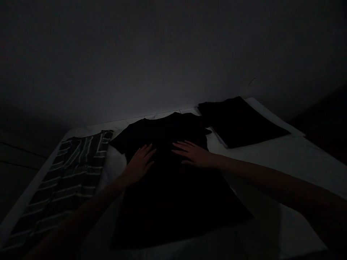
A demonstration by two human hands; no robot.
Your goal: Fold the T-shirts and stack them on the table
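Note:
A black short-sleeved T-shirt (173,202) lies spread out on a pale, marble-patterned table (306,162), its neckline toward the wall and its hem toward me. On the left part of its chest rests my left hand (139,163), flat with the fingers apart. My right hand (193,153) lies flat on the right part of the chest, fingers stretched out and pointing left. Neither hand grips the cloth. The scene is very dark, so folds and details of the shirt cannot be made out.
To the left lies a dark striped garment (73,177) with pale lines, laid lengthwise. A folded black cloth (241,122) sits at the back right, near the table's far edge. A plain grey wall (151,57) rises right behind the table.

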